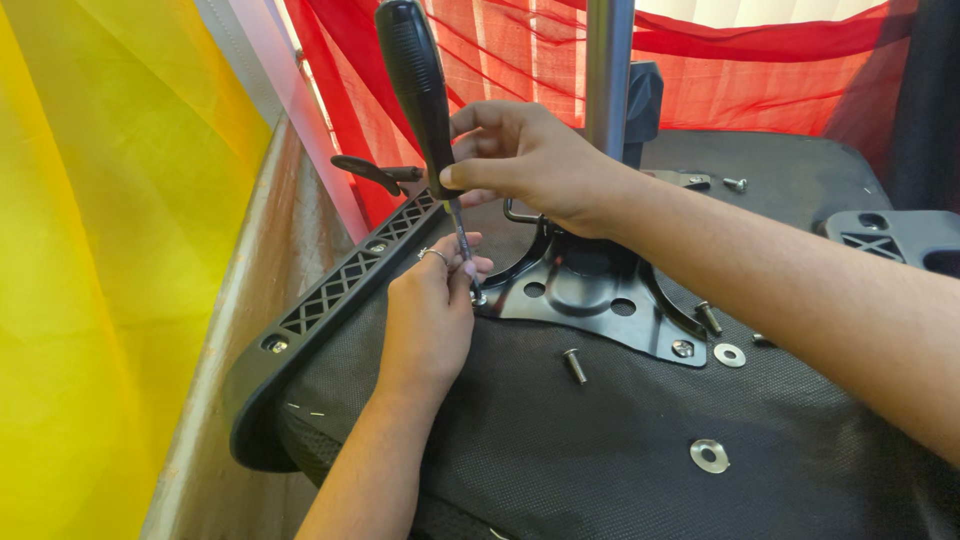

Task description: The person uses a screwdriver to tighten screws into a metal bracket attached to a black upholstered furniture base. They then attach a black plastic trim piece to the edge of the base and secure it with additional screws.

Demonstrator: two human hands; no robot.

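Around the metal plate [590, 300], the pole [608, 75] blocks the far side and the armrest [330, 290] the left; loose bolt [574, 365] and washers [709, 455] dot the open near fabric.

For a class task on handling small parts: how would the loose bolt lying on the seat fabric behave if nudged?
The bolt lies on its side with a round shank, so it would probably roll, likely curving around its wider head. The textured seat fabric may slow it. It looks metal, so probably rigid.
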